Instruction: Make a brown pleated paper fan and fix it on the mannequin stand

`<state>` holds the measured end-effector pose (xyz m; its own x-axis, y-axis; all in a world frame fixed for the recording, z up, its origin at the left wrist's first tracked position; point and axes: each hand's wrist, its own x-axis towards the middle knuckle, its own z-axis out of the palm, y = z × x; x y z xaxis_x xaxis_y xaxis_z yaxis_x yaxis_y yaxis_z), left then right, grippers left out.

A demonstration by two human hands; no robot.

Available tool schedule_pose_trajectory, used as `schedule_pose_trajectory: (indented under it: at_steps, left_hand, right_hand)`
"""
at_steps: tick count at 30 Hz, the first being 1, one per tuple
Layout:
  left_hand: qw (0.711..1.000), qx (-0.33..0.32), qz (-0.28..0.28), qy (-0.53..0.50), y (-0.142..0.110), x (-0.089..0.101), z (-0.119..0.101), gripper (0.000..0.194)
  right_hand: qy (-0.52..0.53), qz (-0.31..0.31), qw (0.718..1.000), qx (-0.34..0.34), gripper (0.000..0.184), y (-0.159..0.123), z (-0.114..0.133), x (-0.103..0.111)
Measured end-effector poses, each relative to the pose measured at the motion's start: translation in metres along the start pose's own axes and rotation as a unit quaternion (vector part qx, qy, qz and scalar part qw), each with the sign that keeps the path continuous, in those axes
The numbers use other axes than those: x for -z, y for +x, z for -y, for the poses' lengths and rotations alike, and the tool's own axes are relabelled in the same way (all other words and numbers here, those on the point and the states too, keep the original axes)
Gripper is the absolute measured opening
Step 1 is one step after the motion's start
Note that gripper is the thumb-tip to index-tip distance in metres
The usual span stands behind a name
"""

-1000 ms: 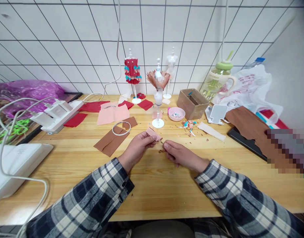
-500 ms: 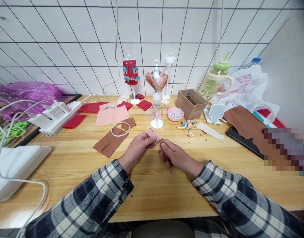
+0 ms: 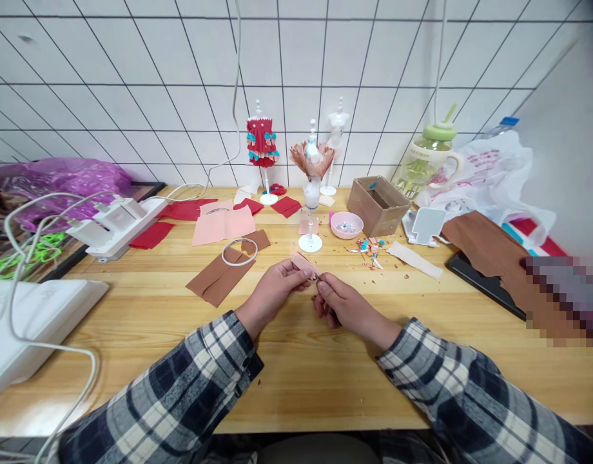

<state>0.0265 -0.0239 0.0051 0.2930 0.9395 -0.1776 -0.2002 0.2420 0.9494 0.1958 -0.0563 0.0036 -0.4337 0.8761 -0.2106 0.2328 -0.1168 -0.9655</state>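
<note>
My left hand point(image 3: 281, 283) pinches a small folded strip of pink crepe paper point(image 3: 303, 263) over the middle of the table. Close against its right end is my right hand point(image 3: 342, 299), fingers curled closed around something dark and thin that I cannot make out. Just behind both hands stands a small white dress form point(image 3: 312, 193) wrapped in brownish-pink petal-like paper. Brown paper pieces point(image 3: 219, 274) lie left of my hands, with a white ring point(image 3: 223, 254) on them. Pink sheets point(image 3: 223, 225) are spread further back.
A dress form in a red ruffled dress point(image 3: 262, 142) and a bare one point(image 3: 338, 122) stand near the wall. Right of centre are a pink bowl of shiny bits point(image 3: 347, 233), a cardboard box point(image 3: 367, 209), paper scraps and a green-lidded jug point(image 3: 429, 161). A power strip point(image 3: 125, 229) lies left.
The whole view has shifted a little, so things appear slightly further right. My hands stay close together on the pink strip, with only small finger movement.
</note>
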Motion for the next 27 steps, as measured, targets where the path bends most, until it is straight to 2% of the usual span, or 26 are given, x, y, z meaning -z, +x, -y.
schedule_pose_trajectory:
  at_steps: [7, 13, 19, 24, 27]
  left_hand:
    - [1.000, 0.005, -0.008, 0.003, -0.001, -0.001, 0.000, 0.028]
    - [1.000, -0.014, 0.003, 0.017, -0.002, -0.001, -0.002, 0.025]
    - [0.997, -0.051, -0.053, -0.025, -0.002, 0.001, -0.005, 0.022]
    - [0.997, -0.064, -0.029, -0.010, -0.005, 0.000, -0.008, 0.018]
    - [0.997, -0.072, -0.027, 0.011, -0.005, 0.000, -0.008, 0.016]
  right_hand:
    - [-0.031, -0.018, 0.999, 0.004, 0.028, -0.001, -0.004, 0.001]
    - [-0.024, 0.000, 1.000, 0.005, 0.032, 0.002, -0.009, 0.002]
    - [-0.022, -0.009, 1.000, 0.005, 0.037, -0.001, -0.005, 0.007]
    - [-0.134, -0.062, 0.988, 0.052, 0.039, -0.001, -0.004, 0.014]
    - [-0.170, -0.071, 0.981, 0.065, 0.040, 0.000, -0.003, 0.017]
